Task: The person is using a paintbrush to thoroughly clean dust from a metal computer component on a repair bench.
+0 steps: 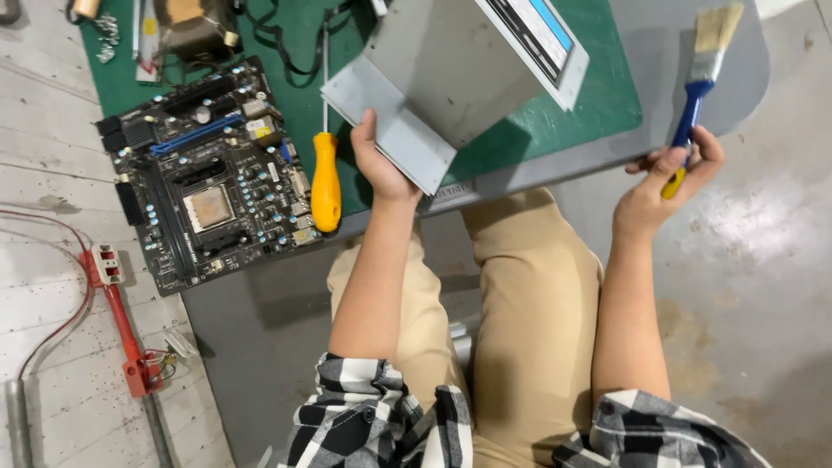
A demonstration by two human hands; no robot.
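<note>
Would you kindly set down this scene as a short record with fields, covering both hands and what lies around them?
left hand: grips the lower edge of a tilted grey metal case
right hand: holds a paintbrush with blue and yellow handle, bristles up, off the table edge
table: grey, partly under a green mat
motherboard: flat, left of the case
screwdriver: orange handle, between motherboard and left hand

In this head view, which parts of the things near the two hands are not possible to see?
- Grey metal case: top cut off by the frame edge; inside faces away.
- Left hand: fingers hidden behind the case panel.
- Paintbrush: handle end covered by the right hand.
- Motherboard: small parts too tiny to identify.
</note>
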